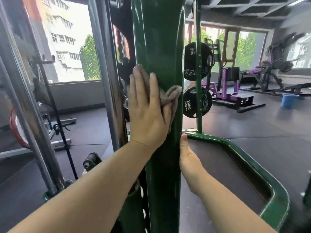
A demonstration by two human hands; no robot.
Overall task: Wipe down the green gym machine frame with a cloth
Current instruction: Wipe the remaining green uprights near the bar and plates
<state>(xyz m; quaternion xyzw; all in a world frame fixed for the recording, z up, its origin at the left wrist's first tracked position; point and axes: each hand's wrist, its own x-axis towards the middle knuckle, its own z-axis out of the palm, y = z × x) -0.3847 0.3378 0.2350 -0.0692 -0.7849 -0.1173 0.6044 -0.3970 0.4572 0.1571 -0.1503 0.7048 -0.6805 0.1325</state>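
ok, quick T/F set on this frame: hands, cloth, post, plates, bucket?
1. The left hand presses a grey cloth flat against the green post. True.
2. The right hand holds a spray bottle. False: it rests on the post's right side, lower down, holding nothing visible.
3. Two black weight plates hang right of the post. True.
4. The blue bucket sits on the purple bench. False: it stands on the floor.

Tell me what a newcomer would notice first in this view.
The thick green post fills the centre from top to bottom. The left hand presses a grey cloth flat against it at mid-height, while the right hand holds the post's right edge lower down. Behind, just right of the post, two black weight plates hang on a thin green upright, and a blue bucket stands on the floor far right.
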